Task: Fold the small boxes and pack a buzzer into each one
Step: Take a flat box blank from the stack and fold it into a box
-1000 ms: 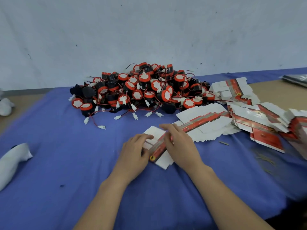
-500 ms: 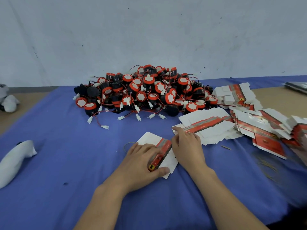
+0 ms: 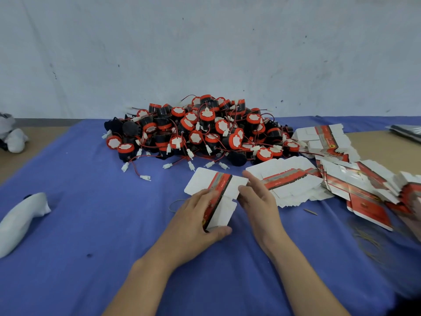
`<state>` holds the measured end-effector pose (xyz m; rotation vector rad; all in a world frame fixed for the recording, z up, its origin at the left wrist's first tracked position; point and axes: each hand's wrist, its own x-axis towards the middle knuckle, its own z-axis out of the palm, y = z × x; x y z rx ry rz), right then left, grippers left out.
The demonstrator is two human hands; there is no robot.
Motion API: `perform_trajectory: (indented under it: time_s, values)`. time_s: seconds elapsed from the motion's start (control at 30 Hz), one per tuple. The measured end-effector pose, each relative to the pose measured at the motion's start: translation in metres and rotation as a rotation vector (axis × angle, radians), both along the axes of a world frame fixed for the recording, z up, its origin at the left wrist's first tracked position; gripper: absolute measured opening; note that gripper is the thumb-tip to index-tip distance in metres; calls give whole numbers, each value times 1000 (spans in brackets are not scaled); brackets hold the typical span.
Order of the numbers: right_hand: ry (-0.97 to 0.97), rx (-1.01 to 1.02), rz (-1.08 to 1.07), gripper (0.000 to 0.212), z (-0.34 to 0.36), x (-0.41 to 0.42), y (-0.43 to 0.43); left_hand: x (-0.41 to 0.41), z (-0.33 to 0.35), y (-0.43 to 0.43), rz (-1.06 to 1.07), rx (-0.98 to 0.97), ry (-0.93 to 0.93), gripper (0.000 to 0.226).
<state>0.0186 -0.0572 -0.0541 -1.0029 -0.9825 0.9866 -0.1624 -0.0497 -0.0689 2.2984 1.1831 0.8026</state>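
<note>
Folding just starting: 1 flat box (image 3: pixel 216 190) in hand, no packed box in view.
On the blue counter (image 3: pixel 91 224) the buzzer pile (image 3: pixel 200 131) sits far. Flat box stacks (image 3: pixel 355 185) spread to the right, and a white bundle (image 3: pixel 20 215) lies left. The left hand (image 3: pixel 193 222) pinches the near-centre box's near end. The right hand (image 3: pixel 259 201) touches its right flap, grip unclear. Nothing blocks the hands.
</note>
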Motion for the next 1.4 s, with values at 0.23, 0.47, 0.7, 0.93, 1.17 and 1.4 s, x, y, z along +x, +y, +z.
perform_trajectory:
  time_s: [0.23, 0.47, 0.7, 0.93, 1.17, 1.4]
  values:
    - [70, -72, 83, 28, -5, -14, -8, 0, 6, -7, 24, -10, -286, 32]
    - [-76, -20, 117, 55, 1, -12, -15, 0, 6, -10, -14, -41, -306, 44]
    - [-191, 23, 94, 55, 6, -17, -24, 0, 6, -11, 3, -38, -324, 53]
    - [-197, -32, 102, 23, 6, -15, -28, 16, 12, -18, 7, 326, -96, 49]
    - [-264, -3, 54, 26, 1, -12, -25, 17, 13, -19, -54, 372, -151, 43]
    - [-89, 19, 46, 39, -2, -6, -21, 18, 5, -15, -196, 255, 66, 92]
